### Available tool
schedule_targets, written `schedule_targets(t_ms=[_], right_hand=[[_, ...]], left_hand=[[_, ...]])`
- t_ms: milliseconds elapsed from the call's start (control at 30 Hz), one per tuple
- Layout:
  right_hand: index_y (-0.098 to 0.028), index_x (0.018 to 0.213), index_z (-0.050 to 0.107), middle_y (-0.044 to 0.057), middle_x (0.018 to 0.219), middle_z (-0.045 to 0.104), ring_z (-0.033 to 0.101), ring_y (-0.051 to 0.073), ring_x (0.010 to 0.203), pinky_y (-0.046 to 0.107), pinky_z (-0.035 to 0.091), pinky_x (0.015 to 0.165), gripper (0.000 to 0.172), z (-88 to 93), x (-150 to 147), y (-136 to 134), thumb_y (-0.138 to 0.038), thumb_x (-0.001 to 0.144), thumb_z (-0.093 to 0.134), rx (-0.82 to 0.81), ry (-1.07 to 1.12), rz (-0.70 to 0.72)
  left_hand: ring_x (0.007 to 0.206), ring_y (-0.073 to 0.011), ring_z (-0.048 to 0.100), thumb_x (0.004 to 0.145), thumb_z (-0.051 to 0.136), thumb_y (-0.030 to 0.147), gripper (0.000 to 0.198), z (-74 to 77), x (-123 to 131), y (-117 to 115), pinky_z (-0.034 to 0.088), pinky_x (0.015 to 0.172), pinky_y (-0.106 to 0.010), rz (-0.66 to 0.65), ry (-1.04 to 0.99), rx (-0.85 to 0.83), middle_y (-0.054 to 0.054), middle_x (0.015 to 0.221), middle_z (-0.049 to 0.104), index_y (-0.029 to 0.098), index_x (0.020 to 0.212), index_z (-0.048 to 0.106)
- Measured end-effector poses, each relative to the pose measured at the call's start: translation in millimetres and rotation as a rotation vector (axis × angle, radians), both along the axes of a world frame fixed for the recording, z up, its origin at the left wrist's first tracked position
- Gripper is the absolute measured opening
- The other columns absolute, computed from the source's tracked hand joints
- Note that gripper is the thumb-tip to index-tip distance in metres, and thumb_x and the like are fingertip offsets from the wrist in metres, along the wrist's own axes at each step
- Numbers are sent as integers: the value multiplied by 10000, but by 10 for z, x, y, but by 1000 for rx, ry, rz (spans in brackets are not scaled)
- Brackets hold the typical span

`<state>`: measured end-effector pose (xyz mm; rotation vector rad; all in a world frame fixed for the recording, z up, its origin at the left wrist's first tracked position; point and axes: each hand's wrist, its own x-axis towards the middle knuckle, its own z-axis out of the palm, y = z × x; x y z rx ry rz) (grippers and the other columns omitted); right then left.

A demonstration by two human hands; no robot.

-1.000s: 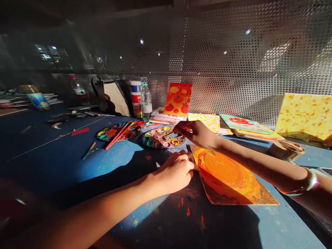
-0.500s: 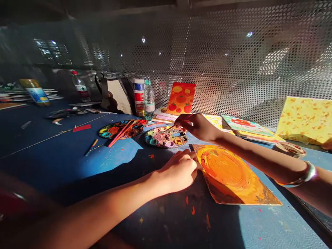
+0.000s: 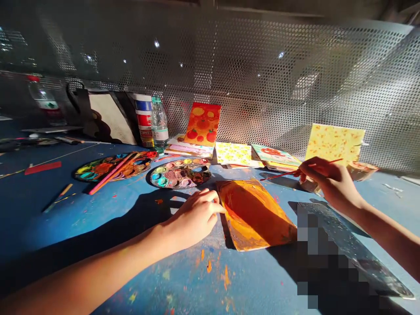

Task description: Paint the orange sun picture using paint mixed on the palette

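An orange painting (image 3: 254, 218) on a square board lies flat on the table, partly in shadow. My left hand (image 3: 200, 214) is at its left edge, fingers curled and the fingertips holding that edge. Off to the right of the painting, my right hand (image 3: 331, 179) is raised with its fingers closed around a thin paintbrush (image 3: 278, 176). The brush lies nearly level, its tip pointing left above the board's far right corner. Behind my left hand is an oval palette (image 3: 180, 174) with paint in its wells.
Two paintbrushes (image 3: 113, 173) rest across a second palette (image 3: 82, 171) at left. Bottles, a paint container stack (image 3: 143, 120) and a bag (image 3: 111, 116) stand at the back. A red painting (image 3: 203, 124) leans by the mesh wall. A dark panel (image 3: 357, 249) lies at right.
My right hand has gone from above the palette to the right side, still with the paintbrush. My left hand stays at the painting's edge. The view has swung right.
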<state>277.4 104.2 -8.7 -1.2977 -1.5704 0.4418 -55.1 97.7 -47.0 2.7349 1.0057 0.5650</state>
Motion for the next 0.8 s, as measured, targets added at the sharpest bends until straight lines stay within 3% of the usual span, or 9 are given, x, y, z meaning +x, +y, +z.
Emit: schedule_targets(t_ms=[200,367,633,800], right_hand=[[-209,650,562,43,659,604,614,208,696,312,454,643,287,-163,92,-111,-406,726,757,10,31,14],[-195,657,575,52,704,621,599,197,670,316,451,623,326,-192,100,-108,-471,754,717,21,-63,26],[-192,677,637,42,682,601,566,168,658,297,455,647,245,-205,156,-143,-398,794,699,66,5,-2],[-179,589,635,69,785,618,600,186,732,317,464,679,311,-238,139,-134,-369,835,652,73,-104,51]], left_hand=[[899,-155,580,837,412,23,396,26,32,-7,452,845,-267,75,2,-52,-22,941,604,234,987,711],[899,-152,566,860,368,47,427,57,43,4,436,846,-267,71,26,-92,-12,941,588,264,1010,704],[923,-138,546,856,360,47,436,7,41,46,423,868,-274,81,8,-116,-17,982,587,244,1053,696],[886,-146,557,872,353,55,430,35,33,36,432,824,-280,82,30,-144,-25,975,588,239,1059,694]])
